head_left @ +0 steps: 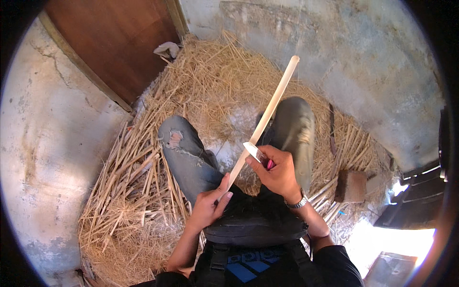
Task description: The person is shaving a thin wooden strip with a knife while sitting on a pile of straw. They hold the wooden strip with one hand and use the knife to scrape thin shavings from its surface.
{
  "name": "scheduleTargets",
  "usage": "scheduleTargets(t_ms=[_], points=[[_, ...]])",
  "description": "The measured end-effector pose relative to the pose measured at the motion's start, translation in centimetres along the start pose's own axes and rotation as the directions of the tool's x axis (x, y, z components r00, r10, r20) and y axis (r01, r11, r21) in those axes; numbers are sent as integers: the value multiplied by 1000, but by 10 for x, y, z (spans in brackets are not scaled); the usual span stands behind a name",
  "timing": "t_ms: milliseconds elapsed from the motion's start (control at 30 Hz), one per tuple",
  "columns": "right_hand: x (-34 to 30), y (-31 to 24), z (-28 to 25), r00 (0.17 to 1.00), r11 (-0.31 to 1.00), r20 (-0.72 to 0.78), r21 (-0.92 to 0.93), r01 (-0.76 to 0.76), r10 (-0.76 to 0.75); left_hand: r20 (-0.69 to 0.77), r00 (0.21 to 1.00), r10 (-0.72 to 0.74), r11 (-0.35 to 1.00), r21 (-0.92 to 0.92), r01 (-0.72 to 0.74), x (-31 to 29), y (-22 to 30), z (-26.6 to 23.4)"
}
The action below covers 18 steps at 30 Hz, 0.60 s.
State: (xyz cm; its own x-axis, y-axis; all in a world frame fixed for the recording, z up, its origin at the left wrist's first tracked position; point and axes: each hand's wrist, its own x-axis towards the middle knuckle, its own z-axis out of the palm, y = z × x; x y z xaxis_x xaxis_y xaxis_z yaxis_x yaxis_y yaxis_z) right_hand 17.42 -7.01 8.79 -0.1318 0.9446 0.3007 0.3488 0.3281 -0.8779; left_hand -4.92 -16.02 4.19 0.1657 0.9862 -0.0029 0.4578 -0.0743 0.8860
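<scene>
A long, pale strip of bamboo or wood (pixel 275 101) slants up and away to the right from my lap, passing between my knees. My left hand (pixel 209 204) is closed around its near end. In my right hand (pixel 278 173) is a small knife (pixel 253 150) with a pink handle, gripped between thumb and fingers. The bright blade lies across the strip, a little beyond my left hand. A metal watch sits on my right wrist.
Thin shavings (pixel 220 67) cover the floor around my legs. Split sticks (pixel 138 172) are heaped to my left. A brick (pixel 350 186) lies at the right. Worn walls (pixel 358 71) and a brown door (pixel 114 43) enclose the far side.
</scene>
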Motion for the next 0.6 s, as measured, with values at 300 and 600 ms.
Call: scheduleTargets(t_ms=[300,600], points=[[32,20,-18,961,958,-256,284,-32,108,-69,972,226,974,43,-223,-3,-12,12],[12,59,10,971,919,-137,371,-132,194,-133,989,68,996,-46,-75,-11,-24,27]])
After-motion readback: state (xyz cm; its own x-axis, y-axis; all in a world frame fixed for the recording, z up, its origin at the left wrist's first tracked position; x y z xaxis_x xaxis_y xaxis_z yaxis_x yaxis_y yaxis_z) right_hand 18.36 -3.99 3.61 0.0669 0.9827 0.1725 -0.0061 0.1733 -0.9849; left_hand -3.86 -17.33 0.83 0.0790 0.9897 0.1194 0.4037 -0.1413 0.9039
